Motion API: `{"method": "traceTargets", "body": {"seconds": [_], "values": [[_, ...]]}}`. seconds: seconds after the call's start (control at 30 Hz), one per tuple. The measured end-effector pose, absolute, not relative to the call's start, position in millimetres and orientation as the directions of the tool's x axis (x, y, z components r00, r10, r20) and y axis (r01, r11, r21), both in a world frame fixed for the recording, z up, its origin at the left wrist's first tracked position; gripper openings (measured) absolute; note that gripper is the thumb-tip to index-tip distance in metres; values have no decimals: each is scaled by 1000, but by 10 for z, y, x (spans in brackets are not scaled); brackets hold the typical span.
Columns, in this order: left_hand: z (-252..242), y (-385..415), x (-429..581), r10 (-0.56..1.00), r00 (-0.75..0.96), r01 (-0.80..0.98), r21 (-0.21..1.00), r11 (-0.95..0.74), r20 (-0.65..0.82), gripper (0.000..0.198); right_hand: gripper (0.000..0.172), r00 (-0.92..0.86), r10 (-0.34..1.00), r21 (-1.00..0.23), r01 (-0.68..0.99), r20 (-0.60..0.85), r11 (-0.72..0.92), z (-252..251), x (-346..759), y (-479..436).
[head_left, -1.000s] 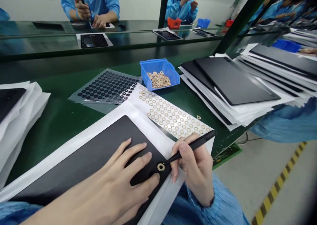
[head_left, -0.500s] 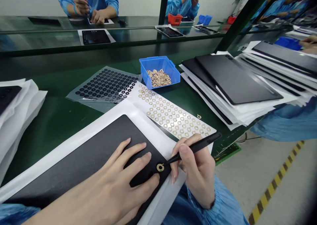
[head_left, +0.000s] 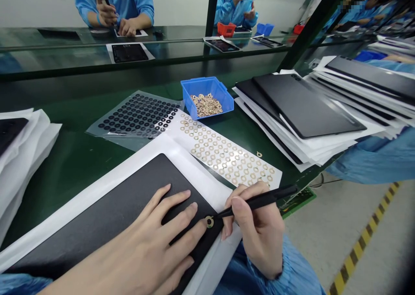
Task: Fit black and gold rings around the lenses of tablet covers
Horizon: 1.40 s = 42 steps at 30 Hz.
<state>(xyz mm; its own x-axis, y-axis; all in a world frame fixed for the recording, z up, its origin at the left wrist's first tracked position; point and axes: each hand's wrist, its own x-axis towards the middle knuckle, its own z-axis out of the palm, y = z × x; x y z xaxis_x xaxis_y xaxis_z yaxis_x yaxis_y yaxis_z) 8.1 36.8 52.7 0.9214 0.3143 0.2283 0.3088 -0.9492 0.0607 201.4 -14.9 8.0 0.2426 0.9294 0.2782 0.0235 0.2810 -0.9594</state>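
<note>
Our left hand (head_left: 129, 238) lies on a black panel (head_left: 129, 187), fingers spread and released, and at the panel's corner one ring (head_left: 209, 222) sits under the tip of a black stylus (head_left: 259, 203), which our right hand (head_left: 256, 230) grasps firmly. Beyond, plenty is left: black rings on a clear sheet (head_left: 138, 115), tan rings on a white sheet (head_left: 223, 156), and loose rings in a blue bin (head_left: 227, 107), beside a stack of panels (head_left: 308, 104). We can read no writing
</note>
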Motion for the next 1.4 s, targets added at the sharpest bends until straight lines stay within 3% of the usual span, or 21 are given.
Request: {"method": "traceTargets", "body": {"seconds": [0.27, 0.5, 0.93, 1.17, 1.4], "values": [[529, 378, 118, 321, 924, 324, 17, -946, 210, 43, 9, 252, 916, -949, 54, 314, 311, 59, 2013, -178], [499, 305, 201, 443, 871, 444, 42, -895, 214, 34, 11, 275, 882, -918, 8, 382, 395, 28, 2035, -186], [509, 304, 178, 394, 894, 402, 4, -916, 212, 33, 10, 208, 862, -886, 96, 463, 453, 28, 2047, -178], [568, 308, 128, 389, 906, 379, 87, -921, 169, 31, 10, 116, 879, -876, -93, 463, 474, 197, 2097, -202], [556, 291, 93, 434, 897, 402, 260, -878, 79, 32, 12, 36, 756, -701, 405, 654, 587, 834, 2447, 853]]}}
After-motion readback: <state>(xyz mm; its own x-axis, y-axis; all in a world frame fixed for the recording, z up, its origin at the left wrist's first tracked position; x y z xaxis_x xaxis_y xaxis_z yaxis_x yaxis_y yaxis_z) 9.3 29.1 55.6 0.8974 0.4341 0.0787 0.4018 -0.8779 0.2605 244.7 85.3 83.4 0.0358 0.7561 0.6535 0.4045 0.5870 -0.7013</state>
